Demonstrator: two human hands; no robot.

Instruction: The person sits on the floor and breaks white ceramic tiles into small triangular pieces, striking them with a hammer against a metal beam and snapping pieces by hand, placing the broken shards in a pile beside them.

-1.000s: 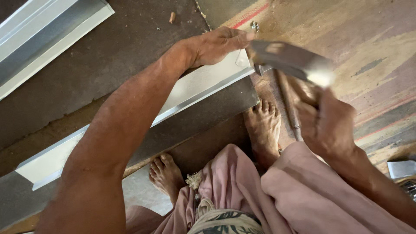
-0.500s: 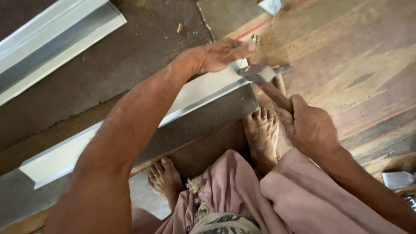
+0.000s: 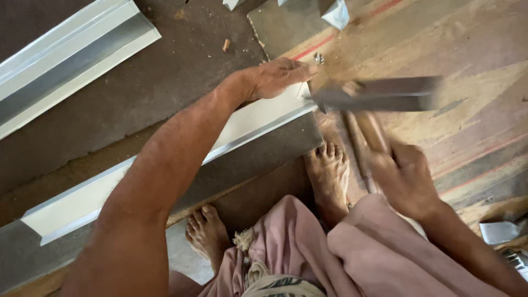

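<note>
The long folded metal strip [image 3: 165,165] is lying on the floor [image 3: 473,49], its long axis running from the lower left edge of the view up toward the right, where its near end is stopping at the border between the dark floor covering and the bare wooden boards. It is looking pale and smooth on its flat top face, with a turned-down lip along its near side and a cut, slanted far end.

The left hand [image 3: 278,77] is resting palm down on the strip's right end, fingers pressing flat. The right hand [image 3: 404,179] is closing in a fist around the wooden handle of a hammer [image 3: 379,93], whose blurred metal head is hovering just beside the strip's right end.

A second metal channel [image 3: 71,55] is lying well apart at the upper left. Metal offcuts [image 3: 336,13] are lying along the top edge. Two bare feet [image 3: 329,176] are standing just below the strip.
</note>
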